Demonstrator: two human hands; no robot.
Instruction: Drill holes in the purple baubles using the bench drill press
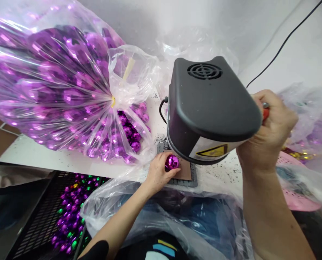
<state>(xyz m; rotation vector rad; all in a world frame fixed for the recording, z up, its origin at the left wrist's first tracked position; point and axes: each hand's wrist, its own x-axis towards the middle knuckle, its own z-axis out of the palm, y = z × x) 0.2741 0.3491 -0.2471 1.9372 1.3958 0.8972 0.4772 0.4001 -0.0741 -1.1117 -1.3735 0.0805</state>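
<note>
My left hand (159, 170) pinches a shiny purple mirror-faceted ball (173, 162) between thumb and fingers. The ball is just over a brown board (186, 170) on a grey base plate (194, 177). Above and beyond it rises a black machine head (212, 97) with a round vent on top and a yellow warning label (213, 150). At the machine's right side my right hand (273, 119) is wrapped round a handle, of which a red part (265, 112) shows. The machine head hides its underside.
A big tied clear bag of purple faceted balls (55, 79) fills the left. Below it, a black crate (39, 216) holds small purple and green balls (71, 213). Clear plastic (117, 191) hangs along the table's front. A pink basket (299, 191) stands right; a black cable (282, 47) runs behind.
</note>
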